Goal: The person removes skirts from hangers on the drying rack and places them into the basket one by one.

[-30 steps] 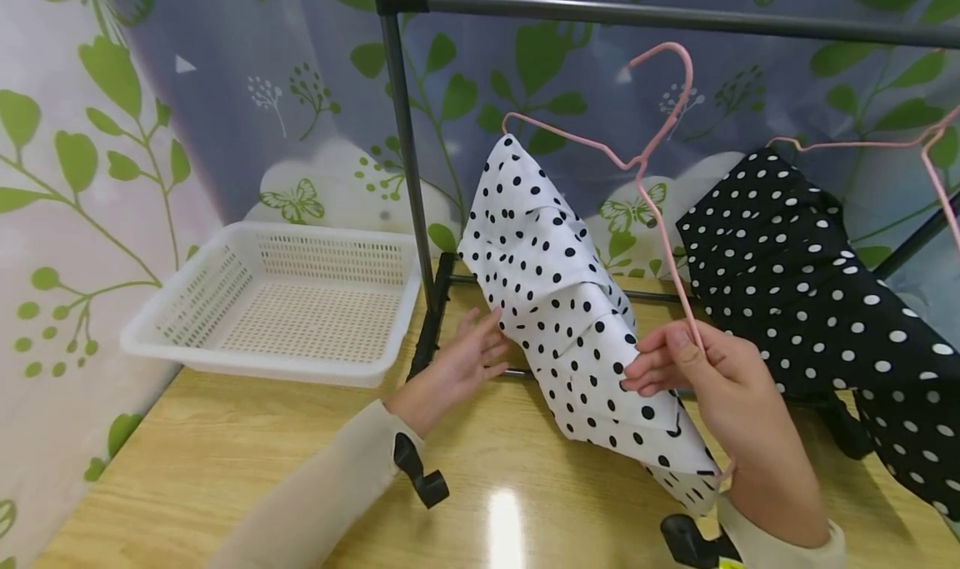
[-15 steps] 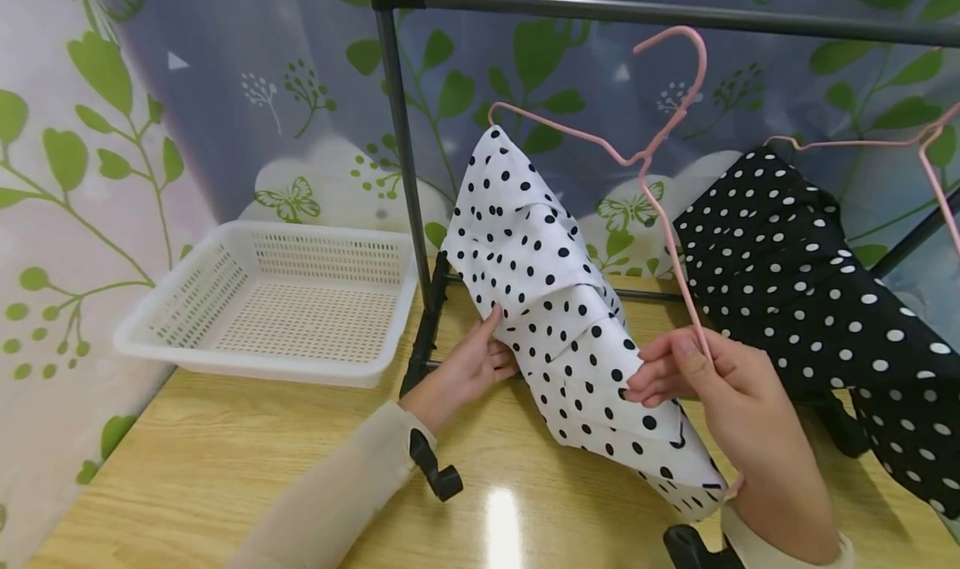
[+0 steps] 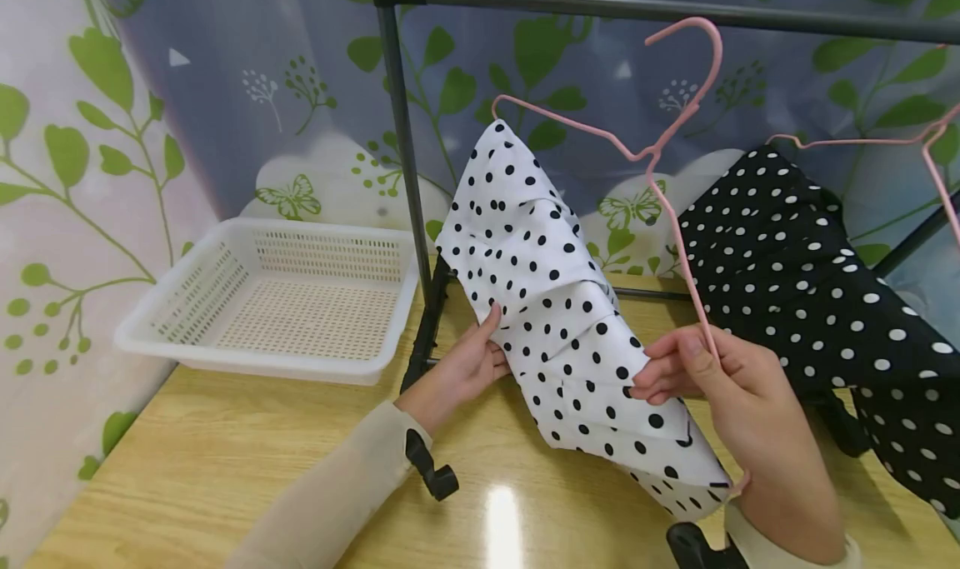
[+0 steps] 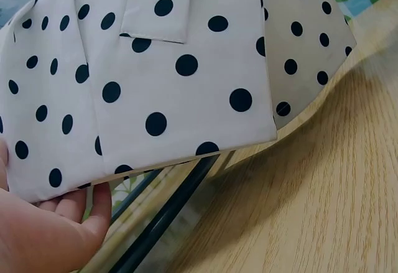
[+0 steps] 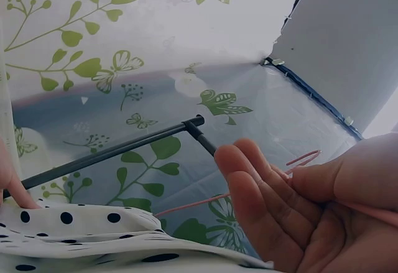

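A white garment with black dots [image 3: 551, 302] hangs folded over a pink clothes hanger [image 3: 611, 136], slanting down to the right. My right hand [image 3: 738, 394] pinches the hanger's side wire between thumb and forefinger, its other fingers stretched toward the cloth. At the garment's left edge, my left hand [image 3: 465, 365] grips the fabric, thumb on the front and fingers behind. The left wrist view shows those fingers curling under the cloth's lower edge [image 4: 186, 161]. The hanger's hook stands free, just below the dark top rail [image 3: 600, 4] in the head view.
A white perforated basket [image 3: 262, 361] sits on the wooden table [image 3: 247, 436], left of the rack's upright [image 3: 405, 136]. A black garment with white dots [image 3: 787, 277] hangs on another pink hanger [image 3: 855, 142] at the right. A leaf-printed curtain [image 3: 322, 144] stands behind.
My left hand has moved to the white garment's left edge and taken hold of it. The hanger's hook has risen slightly and shifted right, with my right hand still pinching the wire.
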Motion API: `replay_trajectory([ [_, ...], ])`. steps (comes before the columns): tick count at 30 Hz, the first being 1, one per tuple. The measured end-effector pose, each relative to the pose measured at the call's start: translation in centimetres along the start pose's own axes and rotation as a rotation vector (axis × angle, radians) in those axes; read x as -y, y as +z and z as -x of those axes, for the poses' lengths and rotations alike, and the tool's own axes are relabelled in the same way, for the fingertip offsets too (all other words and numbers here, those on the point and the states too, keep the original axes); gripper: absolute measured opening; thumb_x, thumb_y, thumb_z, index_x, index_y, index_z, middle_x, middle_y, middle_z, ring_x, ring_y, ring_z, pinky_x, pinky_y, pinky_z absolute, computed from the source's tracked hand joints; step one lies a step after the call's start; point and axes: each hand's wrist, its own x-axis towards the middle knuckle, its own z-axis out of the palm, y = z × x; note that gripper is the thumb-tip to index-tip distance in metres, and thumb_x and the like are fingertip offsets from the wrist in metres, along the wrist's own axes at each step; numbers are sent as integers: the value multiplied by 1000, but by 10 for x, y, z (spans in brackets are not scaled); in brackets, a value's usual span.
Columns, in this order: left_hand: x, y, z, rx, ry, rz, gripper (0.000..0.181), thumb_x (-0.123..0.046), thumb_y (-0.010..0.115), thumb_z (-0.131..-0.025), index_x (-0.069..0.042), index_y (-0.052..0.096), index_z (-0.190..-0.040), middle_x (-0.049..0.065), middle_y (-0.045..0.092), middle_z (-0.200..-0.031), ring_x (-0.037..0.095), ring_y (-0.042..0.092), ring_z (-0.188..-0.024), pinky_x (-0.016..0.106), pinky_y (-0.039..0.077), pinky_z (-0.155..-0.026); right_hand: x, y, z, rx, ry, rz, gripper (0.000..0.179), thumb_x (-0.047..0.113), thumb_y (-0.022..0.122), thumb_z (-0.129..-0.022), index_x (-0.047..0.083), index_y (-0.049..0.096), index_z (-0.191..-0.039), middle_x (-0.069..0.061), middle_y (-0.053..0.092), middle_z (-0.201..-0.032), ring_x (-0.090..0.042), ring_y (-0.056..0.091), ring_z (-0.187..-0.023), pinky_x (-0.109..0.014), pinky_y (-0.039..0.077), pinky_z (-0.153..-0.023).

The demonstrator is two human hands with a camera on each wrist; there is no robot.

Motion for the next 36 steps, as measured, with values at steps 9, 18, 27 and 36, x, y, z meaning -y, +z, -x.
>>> replay_trajectory([
  [9,-3,-3,6,-205,154,-123,80,-35,56,-99,-21,2,-156,27,50,-135,39,55,-120,50,39,-105,-3,0,-3,-9,-9,4,30,3,35,-105,-16,57,-98,-12,70,-82,-18,69,-70,-28,56,-63],
  [18,-2,-6,19,-263,369,-286,84,-16,54,-100,-43,-5,-153,26,62,-118,14,60,-63,36,53,-72,-7,-2,-2,-9,18,0,31,6,35,-105,-15,57,-100,-11,71,-83,-18,69,-70,-29,56,-63],
  [27,-5,-5,24,-245,463,-479,38,-12,55,-100,-21,54,-137,-1,59,-79,6,47,-60,23,45,-60,-6,-5,-3,-37,50,19,32,10,37,-105,-13,59,-100,-11,70,-82,-19,70,-71,-29,57,-64],
  [36,-7,-7,26,-125,446,-579,64,-6,66,-92,-14,39,-149,15,47,-141,23,56,-111,26,50,-87,-7,-6,-4,-38,63,48,32,11,37,-105,-12,59,-101,-11,71,-82,-19,70,-71,-28,56,-63],
])
